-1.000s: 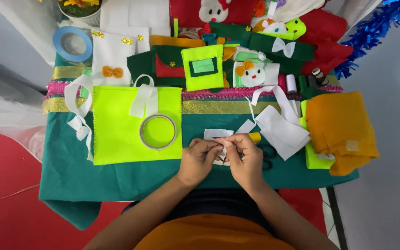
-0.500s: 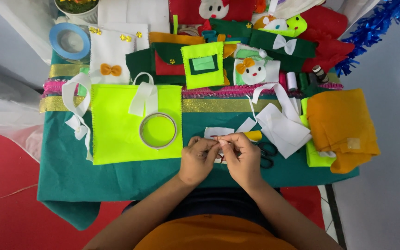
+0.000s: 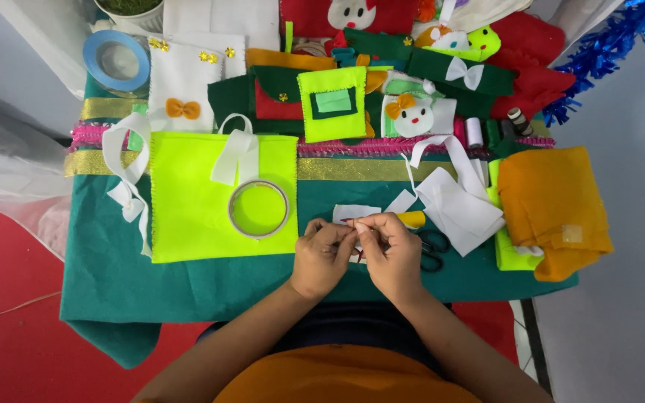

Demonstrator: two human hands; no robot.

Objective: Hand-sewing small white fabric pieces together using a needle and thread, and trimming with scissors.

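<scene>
Both hands, left hand (image 3: 321, 257) and right hand (image 3: 391, 254), fingers pinched shut on a small white felt piece (image 3: 355, 224), neon-green bag (image 3: 222, 198) beside them unattached, scissors (image 3: 433, 248) idle.

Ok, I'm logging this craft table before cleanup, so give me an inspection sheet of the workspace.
Surface: table under teal felt sheet.
Job's things: small white felt piece pinched between both hands.
Clutter: neon yellow felt square, tape ring, scissors, orange cloth, blue tape roll, felt pouches at the far edge.
Grips: left hand and right hand, fingertips together.
Cables: thin cord on the red floor.
Surroundings: blue tinsel.
</scene>
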